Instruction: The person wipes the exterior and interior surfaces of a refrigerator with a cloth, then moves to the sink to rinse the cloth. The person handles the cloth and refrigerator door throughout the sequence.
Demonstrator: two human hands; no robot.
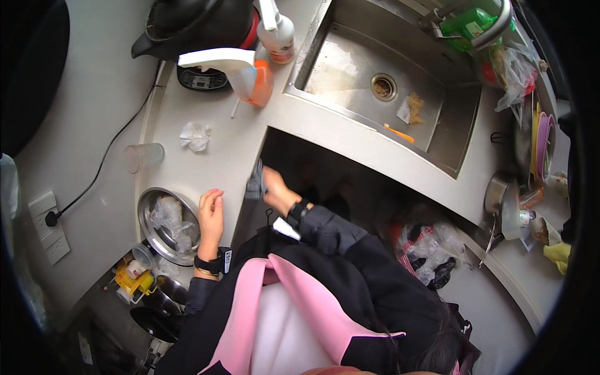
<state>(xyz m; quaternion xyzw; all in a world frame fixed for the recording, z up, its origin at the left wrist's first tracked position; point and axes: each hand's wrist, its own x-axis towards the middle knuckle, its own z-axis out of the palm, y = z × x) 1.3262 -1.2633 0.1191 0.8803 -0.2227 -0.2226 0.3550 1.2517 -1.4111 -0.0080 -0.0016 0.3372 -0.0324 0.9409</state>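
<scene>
My right hand grips a bunched grey cloth at the front edge of the counter; the fingers are partly hidden and a little blurred. Fingers extended and holding nothing, my left hand is over the counter, beside a stainless steel bowl. Inside that bowl is something wrapped in clear plastic. A crumpled white tissue and a clear cup are on the counter beyond my left hand.
An orange spray bottle, a white spray bottle and a dark pot occupy the far counter. The steel sink holds an orange-handled tool and food scraps. A black cord runs to a wall socket. Plastic bags lie at right.
</scene>
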